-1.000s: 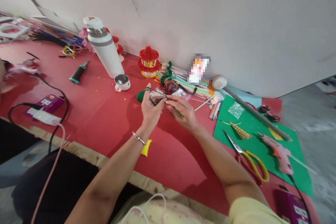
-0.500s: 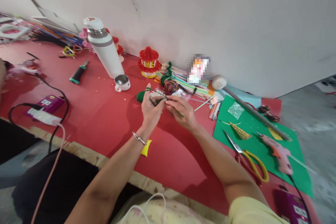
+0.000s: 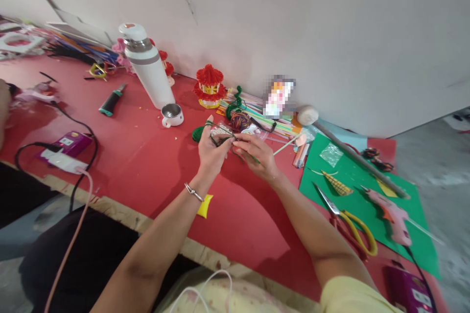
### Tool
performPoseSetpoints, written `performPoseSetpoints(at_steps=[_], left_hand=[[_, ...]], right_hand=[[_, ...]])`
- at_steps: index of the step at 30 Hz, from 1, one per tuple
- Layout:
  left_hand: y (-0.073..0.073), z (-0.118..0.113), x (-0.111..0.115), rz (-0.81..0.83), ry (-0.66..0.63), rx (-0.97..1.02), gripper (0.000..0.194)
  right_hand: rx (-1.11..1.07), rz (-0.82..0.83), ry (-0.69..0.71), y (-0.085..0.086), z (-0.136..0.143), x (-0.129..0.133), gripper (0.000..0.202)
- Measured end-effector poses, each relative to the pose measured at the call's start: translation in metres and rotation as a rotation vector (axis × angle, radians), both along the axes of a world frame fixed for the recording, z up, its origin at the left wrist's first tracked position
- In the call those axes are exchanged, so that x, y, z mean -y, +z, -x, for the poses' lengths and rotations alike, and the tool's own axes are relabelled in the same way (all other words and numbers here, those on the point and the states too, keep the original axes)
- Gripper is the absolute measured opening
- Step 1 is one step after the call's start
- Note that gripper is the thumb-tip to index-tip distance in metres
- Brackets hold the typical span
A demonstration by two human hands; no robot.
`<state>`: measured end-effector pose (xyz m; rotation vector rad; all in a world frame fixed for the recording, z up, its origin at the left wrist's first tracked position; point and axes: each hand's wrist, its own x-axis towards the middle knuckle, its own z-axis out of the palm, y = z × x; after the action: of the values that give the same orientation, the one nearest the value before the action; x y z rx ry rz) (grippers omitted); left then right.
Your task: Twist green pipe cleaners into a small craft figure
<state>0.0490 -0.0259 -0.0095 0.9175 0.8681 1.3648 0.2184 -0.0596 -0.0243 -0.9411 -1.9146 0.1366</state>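
Observation:
Green yarn (image 3: 224,130) is looped round the raised index finger of my left hand (image 3: 212,154) and runs across to my right hand (image 3: 260,157). The left thumb and fingers pinch a small dark green piece of yarn work where both hands meet. My right hand is closed round a slim green-handled tool, apparently a crochet hook (image 3: 256,159), mostly hidden by the fingers. Just behind the left hand lies a green yarn ball (image 3: 198,133), beside a clear bag of white beads (image 3: 220,128). A multicoloured yarn ball (image 3: 240,120) sits beyond the fingertips.
On the red table (image 3: 147,171) stand a white thermos (image 3: 152,76), a metal-lined cup (image 3: 172,115) and a red-and-yellow lantern-like ornament (image 3: 209,86). At right, scissors (image 3: 343,220) and a pink glue gun (image 3: 391,215) lie by a green sheet (image 3: 316,156). Part of another person's arm (image 3: 3,112) shows at left.
Both hands stay in nearly the same place with the yarn between them. My right fingers have shifted slightly around the tool. The whole view has moved a little.

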Motion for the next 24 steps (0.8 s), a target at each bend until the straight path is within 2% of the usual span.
performPoseSetpoints(at_steps=[6, 12, 19, 24], left_hand=[[0.004, 0.008, -0.006, 0.176, -0.206, 0.185, 0.115], [0.004, 0.010, -0.007, 0.060, -0.143, 0.069, 0.123], [0.009, 0.016, -0.008, 0.212, -0.320, 0.258, 0.118], [0.008, 0.014, -0.007, 0.250, -0.332, 0.298, 0.112]], right_hand=[[-0.043, 0.099, 0.088, 0.009, -0.010, -0.006, 0.023], [-0.075, 0.116, 0.105, 0.013, -0.013, -0.008, 0.023], [-0.129, 0.129, 0.138, 0.013, -0.013, -0.007, 0.027], [-0.144, 0.089, 0.099, 0.010, -0.010, -0.007, 0.024]])
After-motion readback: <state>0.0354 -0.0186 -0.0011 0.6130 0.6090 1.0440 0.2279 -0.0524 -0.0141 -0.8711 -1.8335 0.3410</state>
